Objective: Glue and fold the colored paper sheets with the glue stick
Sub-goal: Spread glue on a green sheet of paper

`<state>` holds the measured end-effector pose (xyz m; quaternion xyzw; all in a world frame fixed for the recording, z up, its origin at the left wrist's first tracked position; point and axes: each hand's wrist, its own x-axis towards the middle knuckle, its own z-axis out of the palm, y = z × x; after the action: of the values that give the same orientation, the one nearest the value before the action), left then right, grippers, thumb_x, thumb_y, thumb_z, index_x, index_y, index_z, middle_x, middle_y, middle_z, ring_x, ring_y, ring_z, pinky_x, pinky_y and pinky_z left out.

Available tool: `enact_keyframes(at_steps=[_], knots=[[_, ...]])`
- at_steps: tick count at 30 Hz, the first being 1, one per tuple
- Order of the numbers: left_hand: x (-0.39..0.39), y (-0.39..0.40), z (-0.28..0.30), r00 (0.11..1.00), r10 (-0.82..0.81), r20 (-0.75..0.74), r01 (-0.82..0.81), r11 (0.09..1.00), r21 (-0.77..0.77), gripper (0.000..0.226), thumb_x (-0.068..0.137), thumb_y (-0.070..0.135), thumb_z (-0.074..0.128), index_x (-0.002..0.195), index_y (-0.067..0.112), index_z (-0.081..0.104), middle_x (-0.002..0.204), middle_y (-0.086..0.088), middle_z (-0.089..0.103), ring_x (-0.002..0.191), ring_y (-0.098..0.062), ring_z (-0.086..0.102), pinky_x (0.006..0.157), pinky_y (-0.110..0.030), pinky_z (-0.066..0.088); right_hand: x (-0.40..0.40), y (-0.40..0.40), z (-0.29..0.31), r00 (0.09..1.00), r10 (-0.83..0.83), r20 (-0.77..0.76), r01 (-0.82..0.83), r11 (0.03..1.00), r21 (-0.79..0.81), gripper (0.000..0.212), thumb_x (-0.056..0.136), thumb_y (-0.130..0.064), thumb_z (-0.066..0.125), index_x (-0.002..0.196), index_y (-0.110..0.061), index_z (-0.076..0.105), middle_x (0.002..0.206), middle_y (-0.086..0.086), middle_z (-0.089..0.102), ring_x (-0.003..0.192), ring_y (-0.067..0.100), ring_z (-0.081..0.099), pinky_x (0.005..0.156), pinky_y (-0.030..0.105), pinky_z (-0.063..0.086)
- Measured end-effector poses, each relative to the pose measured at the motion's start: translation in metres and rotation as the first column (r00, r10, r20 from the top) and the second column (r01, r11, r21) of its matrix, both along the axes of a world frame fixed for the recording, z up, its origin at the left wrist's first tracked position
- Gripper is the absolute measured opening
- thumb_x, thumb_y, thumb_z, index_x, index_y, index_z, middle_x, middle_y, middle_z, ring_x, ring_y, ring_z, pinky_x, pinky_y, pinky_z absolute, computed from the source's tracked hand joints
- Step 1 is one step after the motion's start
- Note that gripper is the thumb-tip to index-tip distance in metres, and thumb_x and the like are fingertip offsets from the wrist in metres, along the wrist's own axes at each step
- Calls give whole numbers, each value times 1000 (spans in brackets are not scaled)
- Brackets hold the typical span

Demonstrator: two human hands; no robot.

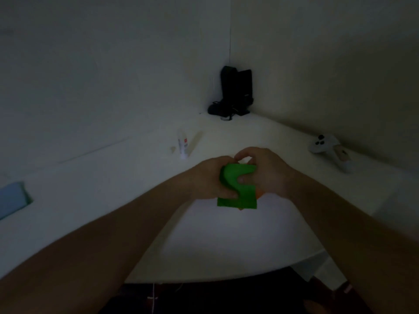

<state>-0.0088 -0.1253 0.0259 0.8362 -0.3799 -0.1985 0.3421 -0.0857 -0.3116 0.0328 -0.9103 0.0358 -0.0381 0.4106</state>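
A green paper sheet (pixel 240 191) is held above the white table (pixel 90 200) between both hands, its top curled over. My left hand (pixel 208 180) grips its left side, thumb pressed on the front near the lower edge. My right hand (pixel 267 171) holds the right side, thumb on the front of the fold. A sliver of orange paper (pixel 259 194) shows behind the green sheet's right edge. The white glue stick (pixel 183 143) lies on the table beyond my hands, to the left, with a small cap-like piece (pixel 173 149) beside it.
A pale blue sheet (pixel 12 199) lies at the table's left edge. A black device with cables (pixel 235 94) stands in the far corner. A white game controller (pixel 324 143) rests at the right near the wall. The room is dim.
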Motion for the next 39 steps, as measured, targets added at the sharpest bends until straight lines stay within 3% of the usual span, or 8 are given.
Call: enact_keyframes(at_steps=[6,10,16,21,26,30,34,39], knots=[[16,61,5,898,93,-429,-291,858,-424,51,82,-17,72,118,18,61,119,-16,60,107,-32,67,93,-42,59,24,37,8,999,28,19,-34,919,392,43,77,1,84,108,-25,71,109,18,71,102,35,71,90,50,60],[27,107,14,861,81,-502,-364,788,-497,43,85,-16,68,115,14,64,120,-15,62,107,-27,67,91,-34,59,36,73,9,995,95,8,-81,803,591,50,81,10,76,121,-17,64,106,20,72,95,31,74,83,46,62],[47,156,17,910,202,-361,-328,884,-332,53,87,-19,64,124,20,65,118,-21,66,96,-21,69,86,-29,58,69,120,-1,985,174,-12,-155,906,394,44,77,-9,87,114,-25,68,108,12,73,95,25,75,85,46,63],[63,170,3,933,301,-197,-349,891,-292,29,90,1,74,115,16,70,110,-18,71,94,-21,72,84,-33,62,93,133,-8,977,196,82,-202,977,67,33,69,-36,90,93,-28,68,88,3,73,85,22,72,77,47,60],[68,169,-8,935,319,-156,-354,865,-354,25,88,-3,75,107,12,70,83,-12,71,68,-12,70,60,-20,55,87,117,-6,972,214,96,-214,977,-8,8,91,-21,73,89,-23,66,81,-3,70,69,10,67,58,27,53],[68,170,-12,966,247,-78,-259,901,-349,38,90,2,75,120,23,66,92,-21,68,72,-19,71,67,-24,56,85,90,2,989,135,52,-131,989,-74,8,94,-17,71,89,-23,67,81,-2,68,53,9,66,48,19,51],[65,177,-15,966,228,119,-187,940,-284,39,94,10,72,120,38,69,101,1,71,78,-27,70,75,-32,58,87,73,9,999,36,4,-36,998,-57,5,94,-23,73,93,-23,68,85,2,69,64,17,69,55,24,51],[61,182,-17,923,237,302,-185,964,-192,30,91,16,76,109,40,78,104,14,72,83,-10,70,82,-27,57,84,57,2,999,-5,53,26,921,-389,7,91,-33,73,92,-30,66,89,-11,60,77,3,56,63,20,37]])
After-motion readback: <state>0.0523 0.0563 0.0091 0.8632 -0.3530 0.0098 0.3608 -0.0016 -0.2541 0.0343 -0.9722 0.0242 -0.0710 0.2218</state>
